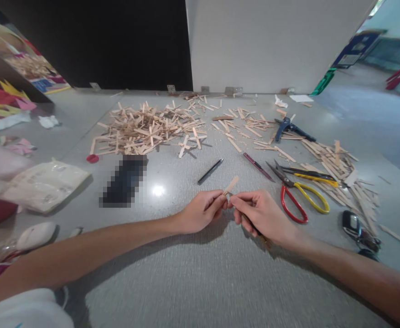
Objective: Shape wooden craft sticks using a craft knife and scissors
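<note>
Near the middle of the grey table, my left hand [202, 210] is closed on a wooden craft stick [232, 183], whose rounded end points up and away. Almost touching it, my right hand [263, 214] pinches its fingertips by the stick's near end. A slim dark tool with a brownish edge [256, 228] runs under my right palm; its kind is hidden by the fingers. Just beyond the hands lies a black pen [210, 171]. A dark red craft knife [258, 166] and scissors with one red and one yellow handle [293, 186] rest to the right.
A heap of wooden stick pieces [152, 127] lies at the back left, more sticks [336, 159] at the right. Around them are blue pliers [290, 129], a yellow-black cutter [309, 174], keys [355, 228], a pixelated dark object [124, 181] and a plastic bag [49, 184]. An upright board [247, 45] stands behind.
</note>
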Tool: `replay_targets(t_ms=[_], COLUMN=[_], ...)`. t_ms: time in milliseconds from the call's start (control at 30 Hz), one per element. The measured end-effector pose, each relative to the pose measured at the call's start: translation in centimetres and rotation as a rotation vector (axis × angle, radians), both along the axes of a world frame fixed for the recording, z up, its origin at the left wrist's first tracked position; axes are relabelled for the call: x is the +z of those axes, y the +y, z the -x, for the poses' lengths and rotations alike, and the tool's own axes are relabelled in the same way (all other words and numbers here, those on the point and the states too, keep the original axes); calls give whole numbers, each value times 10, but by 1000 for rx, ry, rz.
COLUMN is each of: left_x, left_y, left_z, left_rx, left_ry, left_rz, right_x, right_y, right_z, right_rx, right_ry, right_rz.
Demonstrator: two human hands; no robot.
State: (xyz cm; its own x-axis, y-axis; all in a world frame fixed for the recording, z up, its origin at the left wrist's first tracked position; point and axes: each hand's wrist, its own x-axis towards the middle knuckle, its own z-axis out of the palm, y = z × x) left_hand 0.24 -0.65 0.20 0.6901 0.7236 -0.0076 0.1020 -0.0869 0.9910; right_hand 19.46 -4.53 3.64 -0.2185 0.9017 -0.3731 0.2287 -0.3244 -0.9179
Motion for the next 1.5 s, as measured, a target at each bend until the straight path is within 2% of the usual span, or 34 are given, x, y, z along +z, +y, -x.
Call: replay_targets(t_ms=[100,233,300,400,467,667,1033,1267,1367,1500], left_x=[-2,-5,-6,-7,-8,-7,-4,-4,-4,-5], left_y=[0,0,0,0,0,-2,-3,-3,-3,-5], left_z=[0,1,2,2,2,2,2,2,1,0], left_rx=[2,-19,-21,-4,-3,-8,-4,-5,-1,49], left_ry=[-17,-102,-124,-146,-151,-135,-82,-72,-44,11], left_rz=[3,69,92,113,117,89,7,-10,-61,-214], right_x=[5,17,20,19,18,11,3,4,4,4], right_y=[0,-2,-5,-11,-12,-9,-7,-8,-8,-10], right_z=[1,-3,-6,-7,-6,-5,-4,-4,-4,-2], right_rx=[-14,52,58,-5,-5,81,80,83,81,58], right_ry=[-15,-156,-262,-446,-467,-334,-280,-321,-321,-294], right_rz=[-15,-63,-181,-478,-543,-397,-422,-430,-414,-367])
